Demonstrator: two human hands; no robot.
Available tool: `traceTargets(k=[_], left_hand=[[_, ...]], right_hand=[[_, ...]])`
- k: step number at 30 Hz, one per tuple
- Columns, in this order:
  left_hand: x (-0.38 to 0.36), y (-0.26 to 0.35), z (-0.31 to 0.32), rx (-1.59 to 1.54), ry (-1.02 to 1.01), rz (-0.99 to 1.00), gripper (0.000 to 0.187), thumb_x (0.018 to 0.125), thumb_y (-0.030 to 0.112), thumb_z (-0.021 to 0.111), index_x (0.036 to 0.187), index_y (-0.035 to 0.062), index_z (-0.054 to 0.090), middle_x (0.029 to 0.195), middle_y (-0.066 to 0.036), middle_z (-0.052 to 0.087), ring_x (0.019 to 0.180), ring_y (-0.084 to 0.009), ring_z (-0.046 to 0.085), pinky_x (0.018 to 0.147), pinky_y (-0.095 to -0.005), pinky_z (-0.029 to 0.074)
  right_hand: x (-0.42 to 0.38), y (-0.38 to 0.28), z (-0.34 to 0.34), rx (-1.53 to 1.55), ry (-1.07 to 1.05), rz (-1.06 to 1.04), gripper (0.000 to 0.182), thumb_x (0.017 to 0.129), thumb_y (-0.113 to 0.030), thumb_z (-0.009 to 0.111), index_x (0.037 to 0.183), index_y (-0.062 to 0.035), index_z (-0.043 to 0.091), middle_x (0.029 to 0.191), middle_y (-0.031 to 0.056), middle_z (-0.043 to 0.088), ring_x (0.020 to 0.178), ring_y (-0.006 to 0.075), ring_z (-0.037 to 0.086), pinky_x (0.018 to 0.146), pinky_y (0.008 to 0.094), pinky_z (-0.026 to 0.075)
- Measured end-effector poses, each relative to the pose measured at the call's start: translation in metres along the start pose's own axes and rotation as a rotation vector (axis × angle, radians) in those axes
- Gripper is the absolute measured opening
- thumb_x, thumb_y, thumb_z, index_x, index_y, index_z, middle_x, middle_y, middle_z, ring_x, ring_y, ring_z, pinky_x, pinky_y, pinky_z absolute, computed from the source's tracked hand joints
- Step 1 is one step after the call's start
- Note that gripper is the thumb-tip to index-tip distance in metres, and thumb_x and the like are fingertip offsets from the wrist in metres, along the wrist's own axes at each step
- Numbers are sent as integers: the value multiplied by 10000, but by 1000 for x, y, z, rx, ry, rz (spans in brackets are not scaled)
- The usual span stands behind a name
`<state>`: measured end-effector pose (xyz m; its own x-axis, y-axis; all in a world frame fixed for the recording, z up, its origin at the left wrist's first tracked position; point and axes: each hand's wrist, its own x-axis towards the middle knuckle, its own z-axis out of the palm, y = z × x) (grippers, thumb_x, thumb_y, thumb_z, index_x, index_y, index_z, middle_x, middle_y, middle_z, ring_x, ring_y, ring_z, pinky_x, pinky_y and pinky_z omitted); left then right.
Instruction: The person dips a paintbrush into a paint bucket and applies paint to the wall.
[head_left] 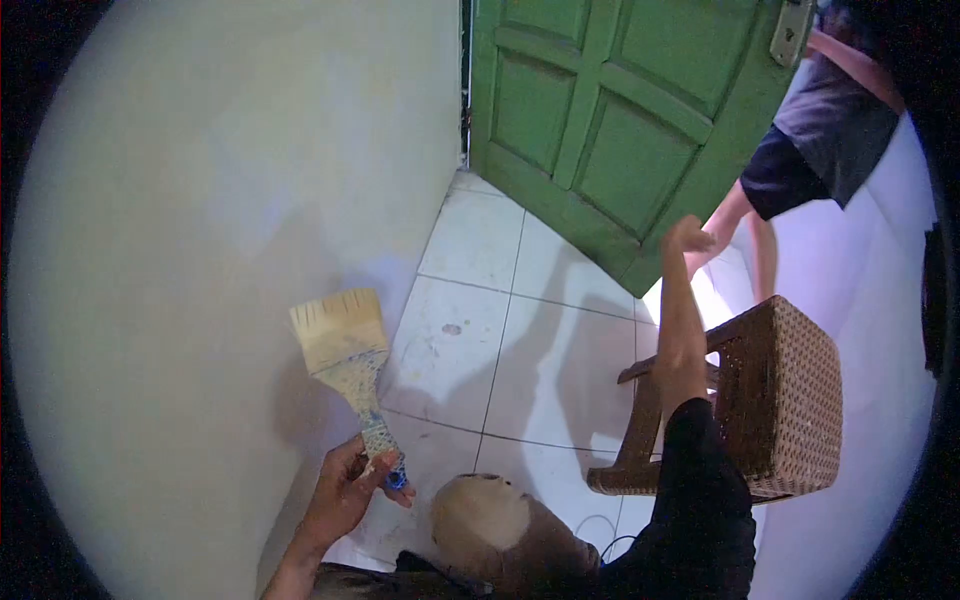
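My left hand (pixel 345 488) is closed around the handle of a wide paintbrush (pixel 347 345). Its bristles are coated in cream paint and point up, close to the pale wall (pixel 200 330). Blue and pale spatters cover the handle, which ends in a blue tip. My right arm reaches forward, and my right hand (pixel 688 238) overlaps the lower edge of the green door (pixel 640 140) in this view. That hand is blurred and its fingers do not show clearly. Below me is a rounded brown thing with a cream-coloured, paint-like surface (pixel 482 512).
A brown woven-pattern stool (pixel 800 400) lies on its side at the right. White floor tiles (pixel 465 240) carry paint spots. Beyond the panelled door, a person in dark shorts (pixel 800 175) stands in the bright doorway. A thin dark wire loop (pixel 618 545) is near my right arm.
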<state>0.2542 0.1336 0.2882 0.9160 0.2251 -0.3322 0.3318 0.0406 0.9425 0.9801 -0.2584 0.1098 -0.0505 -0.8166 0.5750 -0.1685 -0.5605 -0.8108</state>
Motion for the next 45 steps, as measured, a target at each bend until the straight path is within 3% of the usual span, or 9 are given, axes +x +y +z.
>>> traceTargets(k=[3, 10, 17, 20, 25, 34, 42, 44, 45], left_hand=[[-1, -8, 5, -76, 25, -12, 230, 993, 198, 544, 991, -32, 557, 772, -90, 644, 719, -194, 682, 640, -342, 589], [-2, -22, -7, -116, -20, 35, 283, 1005, 239, 522, 1005, -43, 554, 826, -106, 655, 739, -182, 674, 659, -316, 581], [-6, -24, -1, -209, 14, 95, 244, 1005, 214, 522, 991, -29, 543, 835, -106, 653, 752, -164, 672, 620, -288, 567], [-1, -28, 6, -103, 44, 150, 221, 1005, 200, 522, 1018, -20, 543, 835, -102, 646, 744, -163, 670, 615, -286, 567], [-1, -40, 4, -191, 68, 163, 232, 1011, 226, 514, 987, -1, 552, 794, -85, 639, 716, -154, 660, 603, -293, 550], [-11, -19, 7, -147, 60, 135, 250, 1009, 243, 515, 1000, -3, 555, 807, -84, 627, 716, -151, 660, 582, -285, 540], [-27, -12, 0, -216, -34, 300, 237, 1007, 234, 512, 1015, 0, 554, 785, -94, 644, 680, -162, 674, 521, -274, 526], [-26, -14, -8, -210, -85, 280, 252, 1010, 245, 508, 1038, -2, 555, 795, -87, 647, 670, -151, 673, 507, -264, 511], [-28, -13, -11, -205, -96, 323, 260, 1010, 252, 510, 1050, 0, 557, 809, -86, 653, 671, -142, 676, 492, -261, 502]], right_hand=[[69, 21, -1, -172, -534, 188, 473, 824, -200, 623, 1173, 102, 518, 1034, 226, 611, 987, 328, 616, 860, 425, 512], [108, 50, 109, 816, -1190, -49, 619, 857, -392, 674, 1215, 89, 524, 1102, 157, 636, 950, 250, 615, 871, 384, 494], [35, 6, -40, 470, -716, -76, 826, 843, -585, 634, 1257, 120, 512, 1233, 278, 586, 1114, 415, 568, 973, 432, 432], [-7, -8, -102, 403, -447, -119, 738, 865, -549, 637, 1181, 113, 552, 1139, 245, 636, 1039, 365, 611, 911, 433, 462], [-69, -60, -231, 488, -490, -23, 609, 921, -532, 563, 1058, 61, 569, 996, 263, 637, 937, 423, 606, 813, 473, 457], [-123, -83, -296, 440, -422, -50, 481, 915, -442, 613, 960, 32, 539, 871, 206, 606, 801, 411, 571, 730, 478, 437], [-113, -95, -319, 86, -496, -104, 670, 929, -463, 566, 1227, 125, 447, 1107, 252, 544, 1046, 419, 531, 910, 496, 422], [-110, -116, -380, 603, -287, -380, 571, 919, -324, 635, 1279, 72, 436, 1107, 207, 537, 978, 311, 554, 878, 424, 463], [-109, -138, -440, 841, -563, -447, 562, 898, -215, 637, 1326, 62, 401, 1099, 194, 554, 972, 289, 567, 884, 414, 466]])
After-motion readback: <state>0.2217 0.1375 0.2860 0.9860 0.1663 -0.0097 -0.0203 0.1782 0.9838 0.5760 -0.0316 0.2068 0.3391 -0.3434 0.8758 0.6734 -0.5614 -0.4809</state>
